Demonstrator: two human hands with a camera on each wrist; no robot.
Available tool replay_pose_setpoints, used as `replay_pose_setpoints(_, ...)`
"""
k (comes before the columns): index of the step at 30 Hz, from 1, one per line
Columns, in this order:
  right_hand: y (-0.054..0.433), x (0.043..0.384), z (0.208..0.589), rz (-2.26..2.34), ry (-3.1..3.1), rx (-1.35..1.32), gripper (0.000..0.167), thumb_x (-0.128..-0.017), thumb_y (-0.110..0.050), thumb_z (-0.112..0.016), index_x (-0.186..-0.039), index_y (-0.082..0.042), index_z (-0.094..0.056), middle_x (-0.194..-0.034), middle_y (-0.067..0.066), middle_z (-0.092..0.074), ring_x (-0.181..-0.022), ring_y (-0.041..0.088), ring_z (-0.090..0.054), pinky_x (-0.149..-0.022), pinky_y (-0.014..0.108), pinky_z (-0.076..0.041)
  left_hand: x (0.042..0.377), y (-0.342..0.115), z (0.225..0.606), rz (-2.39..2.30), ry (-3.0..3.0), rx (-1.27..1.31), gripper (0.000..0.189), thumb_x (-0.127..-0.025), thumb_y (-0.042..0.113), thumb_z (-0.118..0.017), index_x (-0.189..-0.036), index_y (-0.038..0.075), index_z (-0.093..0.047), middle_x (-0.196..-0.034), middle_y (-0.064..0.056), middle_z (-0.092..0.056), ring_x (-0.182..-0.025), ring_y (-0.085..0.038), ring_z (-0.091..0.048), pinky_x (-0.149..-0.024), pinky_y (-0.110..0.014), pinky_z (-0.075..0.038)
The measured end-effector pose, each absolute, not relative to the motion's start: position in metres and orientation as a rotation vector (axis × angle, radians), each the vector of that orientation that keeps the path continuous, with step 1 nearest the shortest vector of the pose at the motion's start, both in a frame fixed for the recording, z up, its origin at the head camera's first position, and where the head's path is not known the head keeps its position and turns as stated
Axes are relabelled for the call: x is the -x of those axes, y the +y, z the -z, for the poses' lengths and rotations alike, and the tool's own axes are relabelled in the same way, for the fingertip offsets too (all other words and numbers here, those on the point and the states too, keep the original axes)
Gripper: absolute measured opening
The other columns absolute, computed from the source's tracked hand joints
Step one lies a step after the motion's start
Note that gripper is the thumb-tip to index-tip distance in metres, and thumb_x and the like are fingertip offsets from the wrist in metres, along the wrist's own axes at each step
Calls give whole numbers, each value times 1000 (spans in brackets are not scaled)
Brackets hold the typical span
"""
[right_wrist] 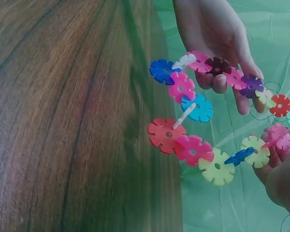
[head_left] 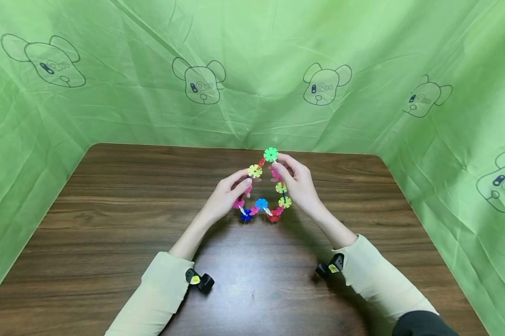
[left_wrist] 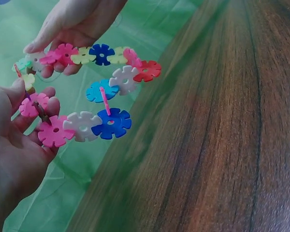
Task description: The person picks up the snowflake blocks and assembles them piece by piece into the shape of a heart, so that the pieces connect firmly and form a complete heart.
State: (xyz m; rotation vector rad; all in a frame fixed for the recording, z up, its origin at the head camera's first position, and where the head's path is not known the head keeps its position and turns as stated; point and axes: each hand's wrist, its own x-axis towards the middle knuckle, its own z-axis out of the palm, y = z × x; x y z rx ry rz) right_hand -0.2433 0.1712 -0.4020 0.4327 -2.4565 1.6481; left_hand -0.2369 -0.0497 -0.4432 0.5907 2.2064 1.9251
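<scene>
A closed loop of notched plastic snowflake discs (head_left: 261, 204), slotted into one another, is held up above the table. A green disc (head_left: 271, 154) stands at its far tip, with a dark blue disc (head_left: 245, 215) and a red disc (head_left: 273, 216) at the near corners. My left hand (head_left: 226, 195) pinches the loop's left side, just below a yellow disc (head_left: 254, 171). On the opposite side, my right hand (head_left: 299, 183) grips it near the green disc, by white and pink discs. In the right wrist view, the left fingers lie behind pink, brown and purple discs (right_wrist: 252, 86).
A dark brown wooden table (head_left: 109, 224) spreads beneath both hands. Green cloth (head_left: 256, 42) with printed animal heads rises behind it and at the sides. Each sleeve cuff carries a small black wrist camera (head_left: 199, 280).
</scene>
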Motion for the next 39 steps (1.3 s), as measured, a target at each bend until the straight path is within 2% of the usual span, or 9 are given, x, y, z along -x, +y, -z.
replay_pose_setpoints(4,172,243,400,-1648,-2483,-436,27,-106,-21,-58,-127,-7,-68,-105,18,-74,-81,28,-74,-76,43,-63,236,-51,443,-1935,2181,-608,31,-109,28,-51,-137,20,-64,-88,-4,-65,-73,-22,-56,-57,-25,-50)
replay_pose_setpoints(12,173,241,395,-1560,-2550,-462,28,-107,-27,-57,-124,-9,-68,-99,15,-73,-73,9,-71,-72,33,-63,235,-57,442,-1859,2275,-599,43,-110,29,-49,-152,23,-51,-106,-12,-68,-81,-18,-60,-72,-25,-52)
replay_pose_setpoints(17,173,239,392,-1514,-2555,-509,27,-107,-30,-57,-122,-12,-68,-97,11,-71,-76,20,-73,-72,34,-63,234,-56,440,-1836,2313,-678,52,-111,27,-47,-160,36,-34,-110,-14,-68,-84,-23,-62,-70,-29,-51)
replay_pose_setpoints(23,173,239,394,-1493,-2563,-529,25,-107,-30,-56,-121,-12,-67,-95,13,-68,-78,29,-74,-73,37,-63,233,-50,437,-1841,2310,-728,49,-112,25,-43,-159,33,-36,-99,-13,-64,-87,-19,-59,-69,-30,-51)
replay_pose_setpoints(25,173,239,393,-1484,-2561,-525,24,-107,-29,-56,-121,-12,-68,-95,15,-69,-76,24,-74,-73,37,-63,233,-49,437,-1853,2303,-727,48,-112,24,-43,-158,34,-37,-101,-15,-63,-91,-19,-58,-68,-30,-52)
replay_pose_setpoints(29,172,239,394,-1482,-2565,-525,24,-107,-29,-56,-120,-13,-67,-94,14,-67,-75,21,-72,-74,39,-63,232,-45,435,-1894,2288,-718,49,-110,18,-45,-157,32,-39,-106,-16,-63,-97,-19,-60,-78,-28,-54)
replay_pose_setpoints(35,169,237,394,-1506,-2566,-530,23,-107,-29,-56,-120,-12,-67,-92,13,-64,-80,36,-72,-77,48,-63,230,-37,431,-1927,2297,-673,54,-106,12,-46,-158,28,-39,-121,-16,-66,-103,-25,-63,-88,-33,-49)
replay_pose_setpoints(37,168,237,394,-1514,-2559,-534,23,-108,-27,-56,-121,-11,-66,-94,16,-65,-82,39,-71,-78,50,-62,230,-35,429,-1943,2299,-629,51,-107,18,-48,-157,27,-41,-130,-13,-66,-111,-28,-65,-93,-35,-49)
replay_pose_setpoints(39,168,236,394,-1516,-2556,-541,24,-108,-26,-55,-122,-10,-66,-95,18,-66,-82,40,-71,-79,49,-62,230,-33,428,-1974,2303,-587,46,-108,25,-51,-154,26,-46,-128,-11,-68,-112,-30,-65,-93,-35,-49)
